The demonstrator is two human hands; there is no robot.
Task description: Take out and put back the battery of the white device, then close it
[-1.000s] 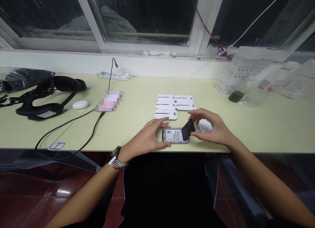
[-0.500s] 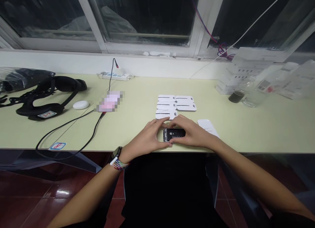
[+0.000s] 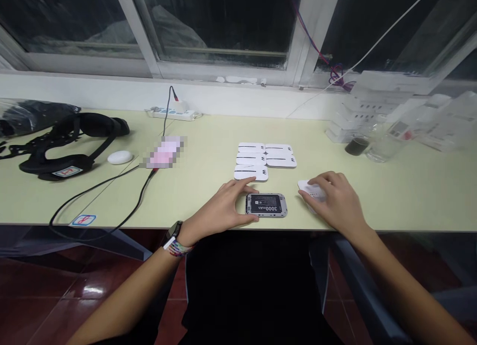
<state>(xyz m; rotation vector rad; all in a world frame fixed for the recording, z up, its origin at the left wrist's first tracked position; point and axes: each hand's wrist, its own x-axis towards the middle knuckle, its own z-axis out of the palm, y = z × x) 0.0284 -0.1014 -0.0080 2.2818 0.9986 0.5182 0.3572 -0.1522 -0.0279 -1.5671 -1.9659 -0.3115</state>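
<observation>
While the left hand (image 3: pixel 220 207), spread wide, braces the device (image 3: pixel 283 205) by the bench's near edge (image 3: pixel 395 226), the right hand (image 3: pixel 337 201) curls over the white cover (image 3: pixel 306 186) (can't tell how tightly), so probably cover-grabbing, needing an edge pinch.

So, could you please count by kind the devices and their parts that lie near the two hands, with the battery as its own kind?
White devices with black marks: 5
Open device: 1
Black battery: 1
White cover: 1
Total: 8
</observation>
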